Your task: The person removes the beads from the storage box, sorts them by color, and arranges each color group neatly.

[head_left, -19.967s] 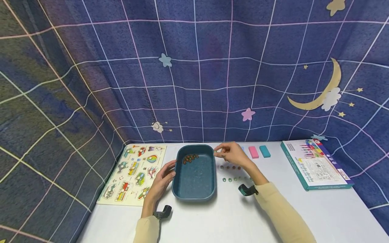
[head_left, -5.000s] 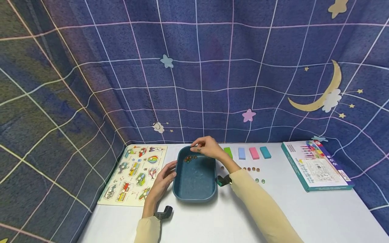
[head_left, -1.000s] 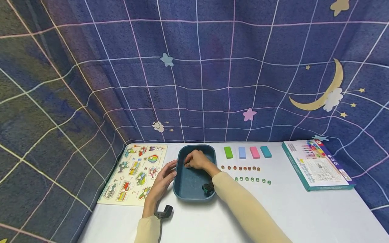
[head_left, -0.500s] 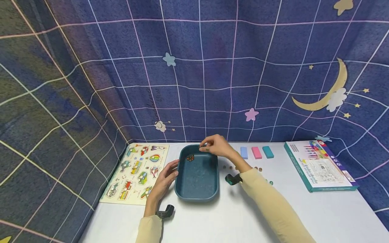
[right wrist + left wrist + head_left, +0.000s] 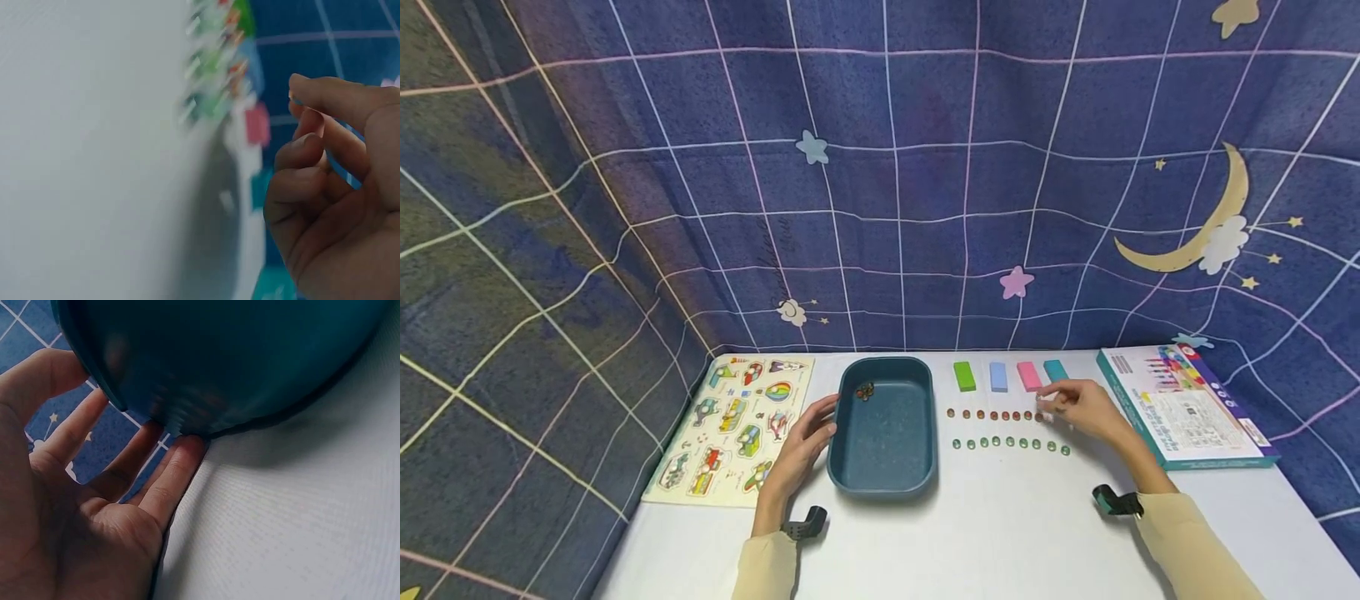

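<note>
Left hand (image 5: 801, 446) touches tray (image 5: 883, 479) — right hand (image 5: 1086, 408) at bead row (image 5: 992, 414).

Print covers the box (image 5: 1180, 408) at the table's right, and the puzzle board (image 5: 733, 429) carries pictures, but no lettering is legible.

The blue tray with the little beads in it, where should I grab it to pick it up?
Grip the blue tray by its two long rims, one hand each side. The left hand already touches the left rim. The few beads sit at the far end, so lift it level.
</note>
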